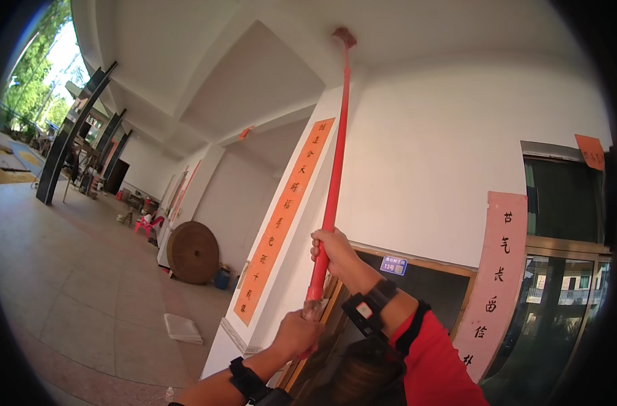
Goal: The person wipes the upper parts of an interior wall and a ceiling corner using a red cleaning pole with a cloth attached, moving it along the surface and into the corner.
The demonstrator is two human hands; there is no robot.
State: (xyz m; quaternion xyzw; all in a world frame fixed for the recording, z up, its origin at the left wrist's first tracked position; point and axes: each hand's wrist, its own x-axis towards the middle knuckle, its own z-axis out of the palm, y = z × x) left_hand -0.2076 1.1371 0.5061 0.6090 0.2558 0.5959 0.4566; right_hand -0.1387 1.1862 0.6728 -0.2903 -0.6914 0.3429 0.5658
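Note:
A long red pole (pixel 340 147) rises steeply from my hands to the white ceiling (pixel 440 30). At its top is a dark reddish brush-like head (pixel 345 37), which appears to touch the ceiling near a beam. My right hand (pixel 330 248), the upper one, is closed around the pole's lower part. Lower down, my left hand (pixel 300 332) grips the pole's bottom end, just under a worn, discoloured joint. Both wrists wear black straps with small devices. Beyond the pole stands a white wall (pixel 415 152).
An orange paper banner with writing (pixel 288 218) hangs on the pillar at left; a pink one (pixel 496 284) hangs beside a glass door (pixel 557 304). A dark board in a wooden frame (pixel 435 289) is below. A round wooden disc (pixel 192 252) and white folded sheets (pixel 182 329) are at left.

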